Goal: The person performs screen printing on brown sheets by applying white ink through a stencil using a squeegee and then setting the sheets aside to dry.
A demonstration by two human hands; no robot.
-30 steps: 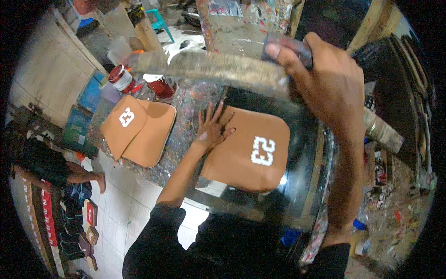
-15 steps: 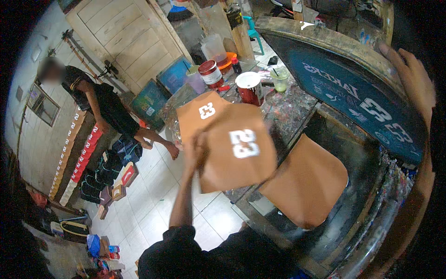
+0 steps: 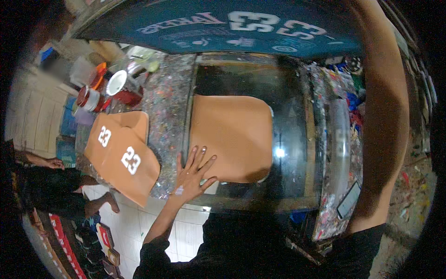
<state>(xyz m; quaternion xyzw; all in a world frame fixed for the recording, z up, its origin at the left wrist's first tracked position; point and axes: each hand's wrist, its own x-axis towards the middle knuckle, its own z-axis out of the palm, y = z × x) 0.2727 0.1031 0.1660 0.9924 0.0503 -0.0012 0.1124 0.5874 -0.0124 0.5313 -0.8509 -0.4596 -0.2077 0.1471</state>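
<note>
My left hand [image 3: 191,177] has its fingers spread, with the fingertips over the lower left edge of a plain tan sheet [image 3: 232,135] with rounded corners. The sheet lies on a dark glossy bed [image 3: 290,139]. To its left, two tan sheets [image 3: 110,156] with white printed numerals overlap on the paint-stained table. Tilted up behind the bed is a blue-green printing screen [image 3: 200,35] with reversed white lettering. My right forearm [image 3: 385,111] reaches up along the right side; the hand itself lies beyond the top of the picture.
At the far left of the paint-spattered table [image 3: 169,86] stand a paint can [image 3: 125,88], a red-and-white tub [image 3: 89,98] and an orange container. A phone [image 3: 348,200] rests on the right ledge. Another person [image 3: 51,186] is at the left, near several stacked items on the floor.
My left hand has let go of the printed tan sheet, which now lies over the other one. That hand has moved right to the plain sheet. My view has turned right.
</note>
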